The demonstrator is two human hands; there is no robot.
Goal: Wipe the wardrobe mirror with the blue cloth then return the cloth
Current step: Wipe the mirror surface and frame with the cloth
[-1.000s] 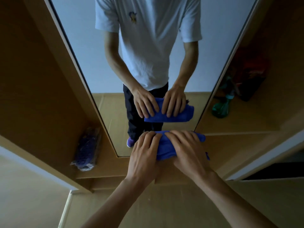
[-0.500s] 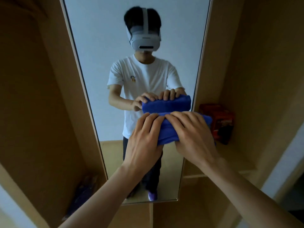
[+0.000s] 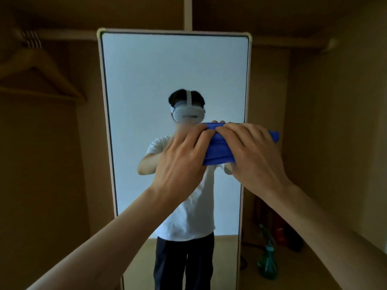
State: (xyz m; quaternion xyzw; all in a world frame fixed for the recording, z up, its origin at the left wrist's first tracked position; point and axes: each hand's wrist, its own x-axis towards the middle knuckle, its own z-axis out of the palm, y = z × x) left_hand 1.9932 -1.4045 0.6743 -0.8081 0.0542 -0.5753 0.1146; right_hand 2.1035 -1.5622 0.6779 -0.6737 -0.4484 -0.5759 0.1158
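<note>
While pressed against the mirror [image 3: 173, 70] | blue cloth [image 3: 217, 151]: thick folded roll, creased; left hand [image 3: 182, 158] and right hand [image 3: 255, 155] grip it

Left hand [image 3: 182, 162], right hand [image 3: 255, 155] moved blue cloth [image 3: 217, 151] from mirror [image 3: 167, 70] bottom up toward right edge.
</note>
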